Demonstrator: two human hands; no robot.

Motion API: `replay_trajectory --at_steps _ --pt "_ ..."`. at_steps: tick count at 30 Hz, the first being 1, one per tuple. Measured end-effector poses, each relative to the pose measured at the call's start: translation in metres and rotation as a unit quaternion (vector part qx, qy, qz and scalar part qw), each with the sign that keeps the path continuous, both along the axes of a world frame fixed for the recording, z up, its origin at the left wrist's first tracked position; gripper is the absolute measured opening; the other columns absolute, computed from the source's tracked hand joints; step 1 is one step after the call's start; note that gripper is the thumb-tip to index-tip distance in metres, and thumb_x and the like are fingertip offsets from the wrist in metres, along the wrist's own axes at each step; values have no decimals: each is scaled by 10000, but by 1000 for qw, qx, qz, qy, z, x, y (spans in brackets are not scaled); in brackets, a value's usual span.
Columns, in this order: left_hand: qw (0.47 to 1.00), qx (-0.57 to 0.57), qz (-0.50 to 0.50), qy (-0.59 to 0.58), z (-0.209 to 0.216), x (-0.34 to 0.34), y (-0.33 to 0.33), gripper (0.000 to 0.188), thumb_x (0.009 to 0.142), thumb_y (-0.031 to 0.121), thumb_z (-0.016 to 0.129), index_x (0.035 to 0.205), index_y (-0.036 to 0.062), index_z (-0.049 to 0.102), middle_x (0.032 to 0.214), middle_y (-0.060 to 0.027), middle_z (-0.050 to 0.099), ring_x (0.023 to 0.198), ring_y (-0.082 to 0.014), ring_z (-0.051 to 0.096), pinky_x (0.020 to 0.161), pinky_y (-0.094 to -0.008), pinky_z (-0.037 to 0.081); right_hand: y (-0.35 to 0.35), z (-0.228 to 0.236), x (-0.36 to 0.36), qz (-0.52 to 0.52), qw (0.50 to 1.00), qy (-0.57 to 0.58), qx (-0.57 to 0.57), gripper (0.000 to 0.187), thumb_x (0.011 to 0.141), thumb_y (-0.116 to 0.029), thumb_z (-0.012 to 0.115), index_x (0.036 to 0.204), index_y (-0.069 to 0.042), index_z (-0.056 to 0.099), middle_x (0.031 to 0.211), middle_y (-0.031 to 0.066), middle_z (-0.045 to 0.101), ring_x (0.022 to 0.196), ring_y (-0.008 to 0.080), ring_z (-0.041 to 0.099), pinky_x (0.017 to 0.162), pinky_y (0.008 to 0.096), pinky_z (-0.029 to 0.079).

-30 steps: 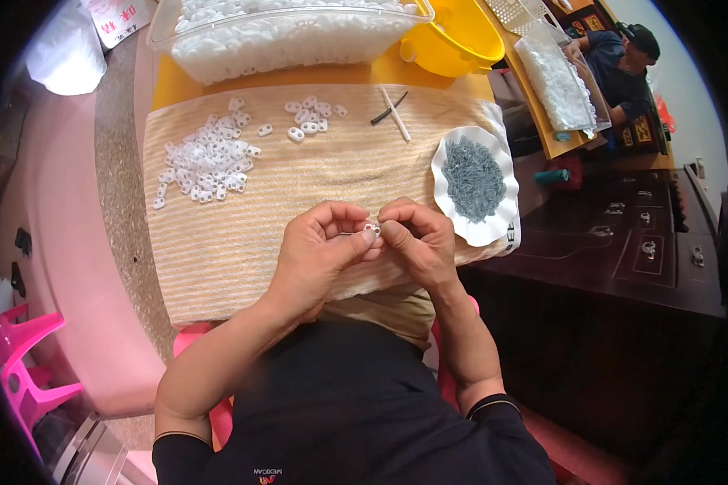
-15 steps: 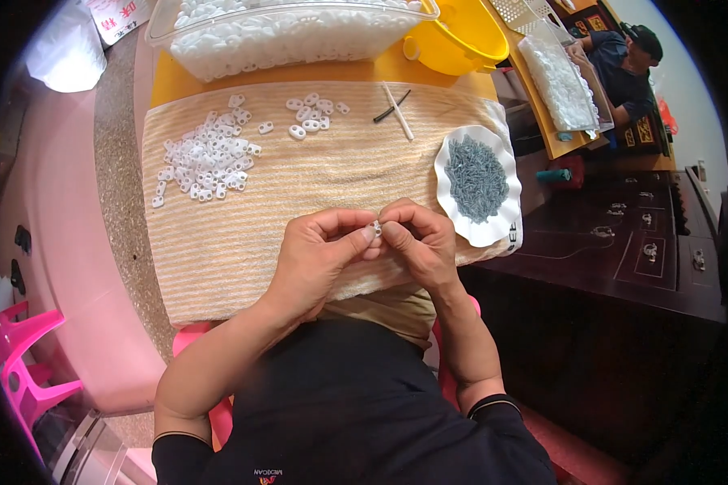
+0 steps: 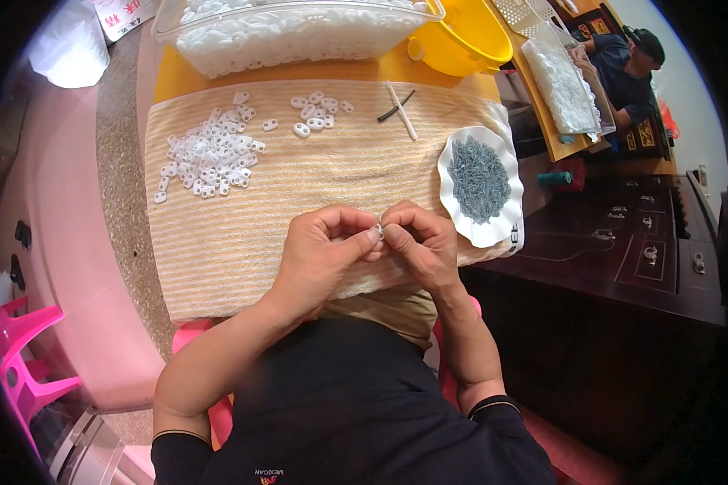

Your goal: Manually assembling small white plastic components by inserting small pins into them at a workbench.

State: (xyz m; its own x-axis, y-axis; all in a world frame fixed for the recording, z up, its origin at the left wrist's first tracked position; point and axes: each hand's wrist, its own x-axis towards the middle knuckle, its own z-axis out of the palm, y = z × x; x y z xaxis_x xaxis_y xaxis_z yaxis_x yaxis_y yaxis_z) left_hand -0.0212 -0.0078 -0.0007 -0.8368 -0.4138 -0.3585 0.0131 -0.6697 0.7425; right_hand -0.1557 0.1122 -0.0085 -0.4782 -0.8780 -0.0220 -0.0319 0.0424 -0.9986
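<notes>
Thumbs and fingertips of my left hand point(image 3: 332, 242) and my right hand point(image 3: 423, 242) meet in a pinch above the towel's near edge. Between them is a small white plastic piece point(image 3: 379, 233), mostly covered by the fingers. Whether the right fingertips also hold a grey pin is hidden. To the right of my right hand stands a white wavy-rimmed dish point(image 3: 447, 187) full of thin grey pins point(image 3: 479, 179). Farther left lies a pile of white two-holed plastic pieces point(image 3: 210, 153), with a smaller group point(image 3: 319, 113) beside it.
A striped towel point(image 3: 283, 186) covers the table. Behind it are a clear bin point(image 3: 291, 52) of white pieces and a yellow basin point(image 3: 469, 48). A white stick and a black stick point(image 3: 399, 109) lie crossed. Another person point(image 3: 623, 73) works at the far right; a pink stool point(image 3: 32, 356) is at left.
The whole view has shifted slightly. Both hands stay pinched together in nearly the same place, and the fingers now cover more of the white piece.
</notes>
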Motion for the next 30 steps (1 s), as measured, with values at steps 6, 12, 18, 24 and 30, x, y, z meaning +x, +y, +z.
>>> replay_trajectory --at_steps 6,12,18,24,30 --pt "1000 -24 0 -15 0 2 0 119 865 19 643 966 -41 631 845 -78 664 738 -107 627 700 -231 529 0 1 6 -10 1000 13 13 92 897 -54 621 897 34 646 850 33 631 772 81 589 694 217 482" --pt "1000 -6 -6 4 -1 -1 -2 133 871 12 632 985 -57 625 860 -80 661 749 -105 624 705 -230 531 2 3 7 -29 999 -4 22 104 897 -45 617 943 40 658 888 47 648 798 95 596 721 222 479" --pt "999 -3 -16 30 -3 -1 -1 143 874 29 636 990 -54 624 855 -81 661 763 -112 622 718 -238 528 3 9 7 -26 1000 -9 8 114 903 -37 602 963 45 653 879 55 655 800 103 607 731 228 491" --pt "999 -3 -22 33 -3 0 0 157 871 35 641 1001 -53 623 854 -87 660 774 -121 625 730 -246 531 6 5 7 -40 996 -74 9 88 899 -37 599 932 34 638 841 48 663 748 99 622 710 233 513" --pt "999 -9 -13 31 1 1 2 113 878 15 625 968 -51 637 842 -59 656 736 -92 611 689 -219 523 7 4 10 -49 998 -36 24 96 892 -64 620 920 27 637 833 41 666 745 87 620 700 230 512"
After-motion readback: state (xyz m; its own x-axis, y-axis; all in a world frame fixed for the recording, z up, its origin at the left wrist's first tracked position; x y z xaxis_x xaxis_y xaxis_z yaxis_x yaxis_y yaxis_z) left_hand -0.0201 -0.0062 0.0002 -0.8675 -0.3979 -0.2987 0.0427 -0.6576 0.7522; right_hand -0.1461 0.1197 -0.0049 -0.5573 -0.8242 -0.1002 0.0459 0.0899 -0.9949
